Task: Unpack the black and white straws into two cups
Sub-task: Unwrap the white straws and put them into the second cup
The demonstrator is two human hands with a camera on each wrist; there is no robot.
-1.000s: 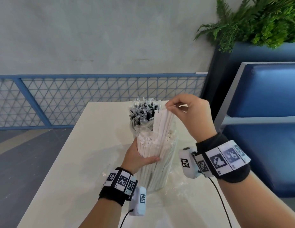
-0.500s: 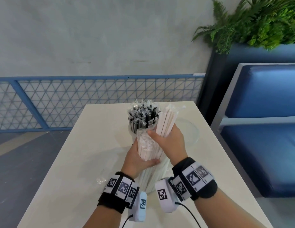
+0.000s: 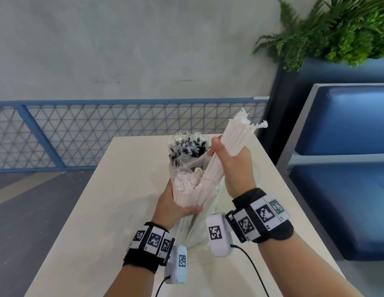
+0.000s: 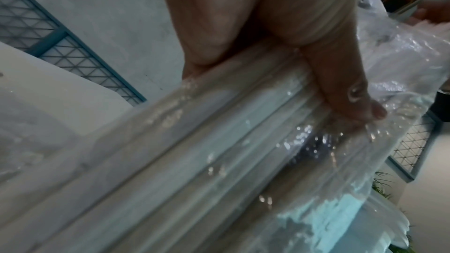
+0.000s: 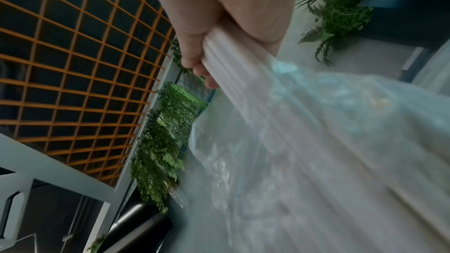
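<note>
**A:** The right hand [image 3: 231,161] is curling tight around a fistful of white straws [image 3: 221,155] and drawing them up at a slant out of the clear plastic bag [image 3: 199,224]. What worries you?

**B:** The lower ends are still sitting inside the bag among the rest of the white straws [image 3: 186,189]. I'd say a few on the edge of the fistful could be slipping loose and scattering — they look smooth and the bunch is fanning at the top.

**A:** And the left hand [image 3: 176,205]?

**B:** It is wrapping the bag from the left side, fingers and thumb closing round the pack. The film looks slick, so the bag may be riding up with the pull.

**A:** The black straws [image 3: 187,147]?

**B:** Standing upright just behind the bag, near the far table [image 3: 96,211] edge, already looking unpacked. A wide swing of the tilted bunch could be knocking them over.

**A:** Versus half a second ago?

**B:** Then the right hand was gripping low, by the bag's mouth — now it is riding higher, and the bunch is leaning right with its tips well above the black ones. The left hand is staying put.
</note>
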